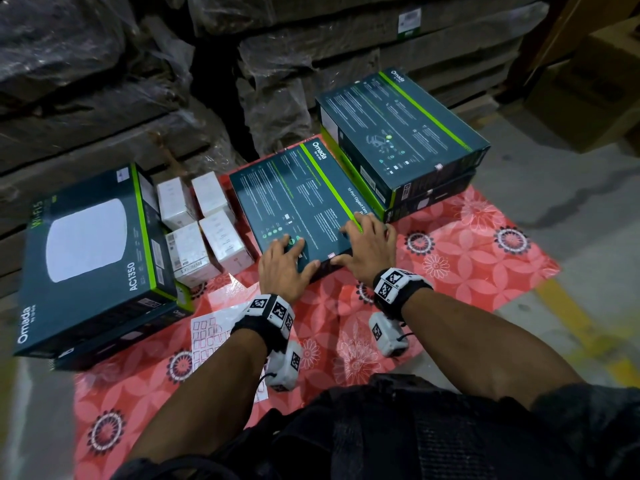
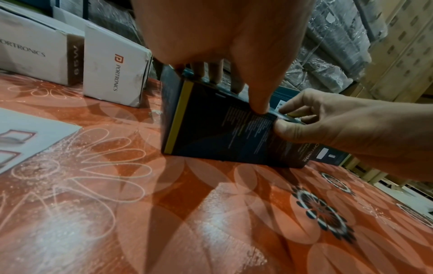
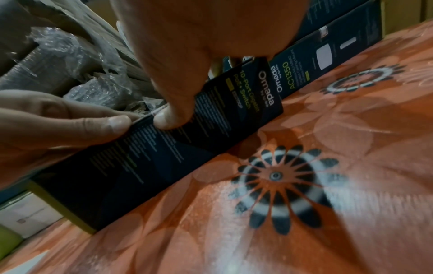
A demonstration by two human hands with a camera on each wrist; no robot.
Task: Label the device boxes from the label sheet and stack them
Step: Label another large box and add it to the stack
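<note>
Left hand (image 1: 282, 263) and right hand (image 1: 367, 242) clamp the switch box's (image 1: 298, 206) near edge, fingers on top, thumbs on its side (apparently steadying it for lifting onto the stack (image 1: 408, 140)).

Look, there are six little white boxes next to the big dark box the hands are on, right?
Not six. The head view shows four little white boxes, left of the dark box that the left hand and right hand are holding.

Head looks down; wrists low, close — all share the box (image 1: 298, 206).
</note>
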